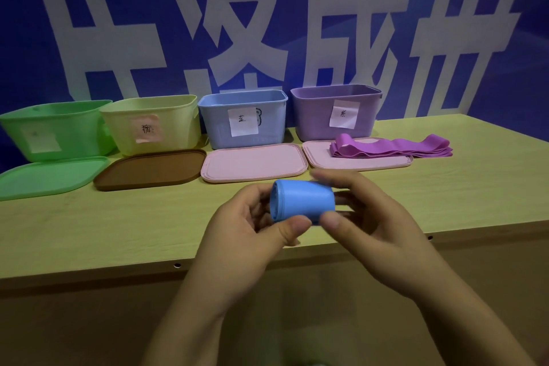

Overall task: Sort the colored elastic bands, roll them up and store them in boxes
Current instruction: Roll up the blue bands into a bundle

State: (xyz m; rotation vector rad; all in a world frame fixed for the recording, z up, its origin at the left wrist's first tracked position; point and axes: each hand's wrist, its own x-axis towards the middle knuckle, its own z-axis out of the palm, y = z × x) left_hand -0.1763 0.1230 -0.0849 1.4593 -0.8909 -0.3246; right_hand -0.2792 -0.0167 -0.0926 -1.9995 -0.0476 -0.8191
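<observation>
A rolled-up blue elastic band [301, 200] is held above the table's front part between both hands. My left hand [252, 232] grips its left end, thumb on the front. My right hand [362, 217] grips its right end, fingers curled behind and thumb in front. Purple bands [392, 149] lie flat in a stack, partly on the rightmost pink lid [320, 157]. Along the back stand four open boxes with paper labels: green [56, 131], yellow [154, 125], blue [242, 119] and purple [337, 111].
In front of the boxes lie a green lid [50, 177], a brown lid [151, 169] and a pink lid [252, 165]. The wooden table [118, 226] has its front edge just below my hands. A blue wall with large white characters stands behind.
</observation>
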